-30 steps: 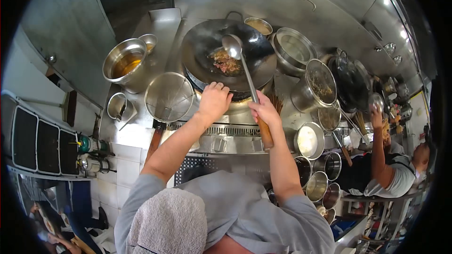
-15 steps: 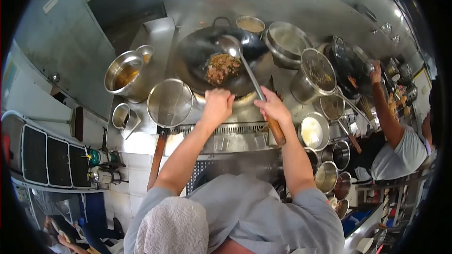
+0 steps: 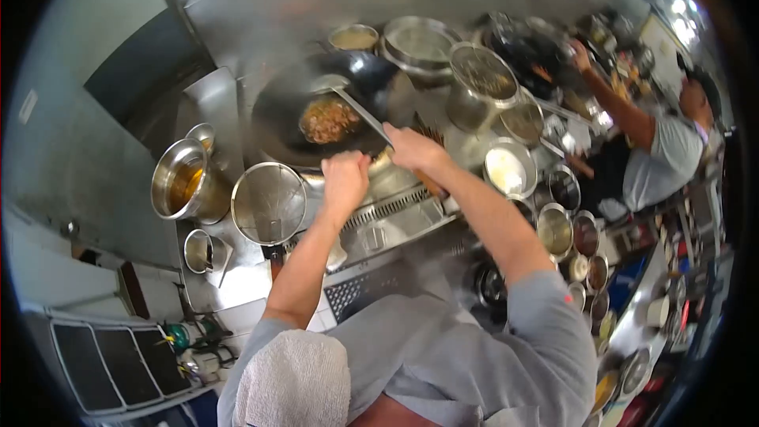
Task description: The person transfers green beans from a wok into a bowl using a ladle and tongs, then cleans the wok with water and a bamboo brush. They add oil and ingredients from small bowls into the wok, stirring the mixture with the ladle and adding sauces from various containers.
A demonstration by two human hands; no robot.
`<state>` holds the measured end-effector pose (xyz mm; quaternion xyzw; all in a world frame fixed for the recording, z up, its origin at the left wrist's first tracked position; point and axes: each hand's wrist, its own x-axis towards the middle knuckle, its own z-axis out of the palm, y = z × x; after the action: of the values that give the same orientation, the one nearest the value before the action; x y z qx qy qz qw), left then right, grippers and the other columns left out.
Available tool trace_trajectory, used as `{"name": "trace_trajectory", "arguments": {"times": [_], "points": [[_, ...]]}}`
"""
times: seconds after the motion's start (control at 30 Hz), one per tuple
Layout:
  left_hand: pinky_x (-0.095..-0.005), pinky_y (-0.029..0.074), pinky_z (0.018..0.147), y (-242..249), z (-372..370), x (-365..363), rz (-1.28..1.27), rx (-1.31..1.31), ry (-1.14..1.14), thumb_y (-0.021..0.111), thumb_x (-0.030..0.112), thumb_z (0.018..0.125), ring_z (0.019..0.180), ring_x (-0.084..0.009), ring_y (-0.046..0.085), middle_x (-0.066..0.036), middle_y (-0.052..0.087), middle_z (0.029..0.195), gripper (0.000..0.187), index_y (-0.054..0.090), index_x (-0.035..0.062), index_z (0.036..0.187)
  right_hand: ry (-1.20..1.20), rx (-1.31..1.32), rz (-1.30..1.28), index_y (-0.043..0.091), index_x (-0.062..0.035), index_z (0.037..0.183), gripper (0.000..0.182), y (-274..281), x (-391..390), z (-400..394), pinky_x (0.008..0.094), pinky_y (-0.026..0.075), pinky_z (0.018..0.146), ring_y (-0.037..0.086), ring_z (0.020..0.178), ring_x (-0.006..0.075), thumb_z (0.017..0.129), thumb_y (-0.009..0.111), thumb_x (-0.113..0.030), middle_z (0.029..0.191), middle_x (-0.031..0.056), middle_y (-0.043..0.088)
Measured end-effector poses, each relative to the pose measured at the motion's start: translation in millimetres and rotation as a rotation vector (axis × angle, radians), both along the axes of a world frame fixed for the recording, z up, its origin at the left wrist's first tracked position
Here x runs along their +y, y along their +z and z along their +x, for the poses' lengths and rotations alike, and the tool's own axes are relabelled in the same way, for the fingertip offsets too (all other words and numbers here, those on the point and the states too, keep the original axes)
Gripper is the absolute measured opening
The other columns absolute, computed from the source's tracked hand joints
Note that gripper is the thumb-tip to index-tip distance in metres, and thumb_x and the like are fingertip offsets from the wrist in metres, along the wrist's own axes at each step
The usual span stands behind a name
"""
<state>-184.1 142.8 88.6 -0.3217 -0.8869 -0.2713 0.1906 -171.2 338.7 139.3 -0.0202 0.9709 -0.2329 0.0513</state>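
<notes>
A large dark wok (image 3: 273, 111) sits over the burner, with a heap of browned, minced-looking food (image 3: 328, 120) in its middle. My left hand (image 3: 345, 180) is closed in a fist at the wok's near rim; the part of the wok inside it is hidden. Wrapped round the handle of a long metal ladle (image 3: 362, 113) is my right hand (image 3: 417, 148), and the handle's wooden end sticks out below it. The ladle's bowl lies at the far side of the food. Thin steam hangs over the wok.
A wire strainer (image 3: 269, 204) and a pot of amber liquid (image 3: 185, 190) stand at left. To the right are a strainer-topped pot (image 3: 474, 103), a bowl with white contents (image 3: 510, 170) and several containers. A co-worker (image 3: 668, 146) reaches over another wok (image 3: 514, 51).
My view has turned, so the stove appears tilted and shifted left. The ladle's bowl has moved down against the far side of the food. Both hands keep their grips.
</notes>
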Motion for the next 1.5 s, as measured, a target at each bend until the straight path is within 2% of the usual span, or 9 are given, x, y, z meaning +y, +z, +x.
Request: {"name": "trace_trajectory", "arguments": {"times": [0.1, 0.27, 0.53, 0.6, 0.63, 0.73, 1.03, 1.27, 1.5], "points": [[-0.0484, 0.049, 0.061, -3.9, -26.4, 12.6, -0.166, -0.004, 0.026, 0.055, 0.025, 0.091, 0.069, -0.0356, 0.067, -0.016, 0.067, 0.074, 0.024, 0.067, 0.0088, 0.077, 0.047, -0.006, 0.063, 0.057, 0.0084, 0.106, 0.038, -17.1, -4.9, -9.5, 0.0475, 0.055, 0.079, 0.067, 0.095, 0.0396, 0.074, 0.067, -0.01, 0.098, 0.0286, 0.067], [-0.0519, 0.048, 0.063, -0.8, -31.6, 14.6, -0.142, -0.008, -0.026, 0.055, 0.028, 0.093, 0.074, -0.0435, 0.062, -0.021, 0.065, 0.079, 0.029, 0.066, 0.005, 0.08, 0.084, 0.313, 0.087, 0.056, -0.0014, 0.126, 0.066, 0.2, 0.0, 35.4, 0.0415, 0.049, 0.094, 0.057, 0.112, 0.0359, 0.073, 0.079, -0.033, 0.109, 0.0193, 0.065], [-0.0469, 0.046, 0.074, -16.6, -47.6, 6.1, -0.051, -0.039, -0.063, 0.053, 0.026, 0.097, 0.085, -0.043, 0.06, -0.026, 0.065, 0.093, 0.032, 0.065, -0.0037, 0.097, -0.916, 0.621, -0.986, 0.065, -0.0039, 0.12, 0.032, 0.4, 148.4, 330.8, 0.0307, 0.055, 0.075, 0.069, 0.081, 0.0202, 0.088, 0.065, -0.01, 0.093, 0.013, 0.072], [-0.045, 0.047, 0.075, -20.7, -54.2, 1.7, -0.033, -0.094, -0.1, 0.053, 0.025, 0.098, 0.083, -0.0403, 0.061, -0.025, 0.066, 0.093, 0.032, 0.065, -0.0043, 0.099, -1.223, 0.874, -0.451, 0.072, -0.0052, 0.106, 0.029, -51.9, 232.0, 439.0, 0.0336, 0.056, 0.076, 0.07, 0.081, 0.0251, 0.083, 0.056, -0.001, 0.092, 0.0148, 0.072], [-0.0436, 0.047, 0.075, -13.0, -48.8, 2.9, -0.043, -0.16, -0.102, 0.054, 0.025, 0.097, 0.08, -0.0382, 0.06, -0.025, 0.065, 0.092, 0.032, 0.064, -0.0049, 0.1, -1.49, 0.452, 0.244, 0.074, -0.0083, 0.099, 0.024, -64.2, 262.7, 485.6, 0.0376, 0.055, 0.078, 0.07, 0.083, 0.0323, 0.08, 0.059, -0.006, 0.094, 0.0188, 0.071], [-0.0431, 0.047, 0.078, -3.7, -47.0, 6.7, -0.121, -0.247, 0.001, 0.054, 0.025, 0.097, 0.083, -0.0372, 0.06, -0.024, 0.065, 0.092, 0.032, 0.063, -0.0057, 0.102, -1.444, 0.09, 0.631, 0.075, -0.0088, 0.095, 0.019, -136.8, 338.6, 582.9, 0.0439, 0.056, 0.077, 0.07, 0.087, 0.0329, 0.083, 0.06, -0.011, 0.091, 0.0178, 0.072], [-0.0444, 0.042, 0.1, -11.5, -2.6, -13.6, -0.215, 0.233, 0.064, 0.06, 0.022, 0.093, 0.113, -0.0364, 0.055, -0.024, 0.054, 0.127, 0.036, 0.06, -0.0007, 0.121, -1.273, -0.373, 0.382, 0.074, -0.0048, 0.093, 0.021, -99.6, 331.1, 606.4, 0.0428, 0.056, 0.081, 0.07, 0.094, 0.0316, 0.085, 0.057, -0.016, 0.095, 0.0179, 0.072], [-0.0326, 0.047, 0.082, -60.3, 81.0, -10.5, -0.211, -0.883, -0.215, 0.06, 0.008, 0.089, 0.091, -0.0179, 0.057, -0.008, 0.061, 0.101, 0.029, 0.059, -0.0028, 0.116, -1.303, -0.317, 0.319, 0.072, -0.0021, 0.092, 0.019, -103.8, 338.9, 601.0, 0.0425, 0.057, 0.079, 0.07, 0.091, 0.0331, 0.081, 0.059, -0.01, 0.093, 0.0197, 0.071], [-0.0323, 0.05, 0.083, -117.0, 137.5, -0.4, -0.666, -1.098, -0.39, 0.07, 0.017, 0.084, 0.095, -0.0209, 0.065, -0.012, 0.067, 0.107, 0.033, 0.064, 0.0043, 0.114, -1.329, -0.413, 0.265, 0.071, -0.003, 0.102, 0.025, -109.9, 354.7, 596.4, 0.045, 0.053, 0.087, 0.068, 0.099, 0.0342, 0.085, 0.056, -0.013, 0.102, 0.0197, 0.07]]}}
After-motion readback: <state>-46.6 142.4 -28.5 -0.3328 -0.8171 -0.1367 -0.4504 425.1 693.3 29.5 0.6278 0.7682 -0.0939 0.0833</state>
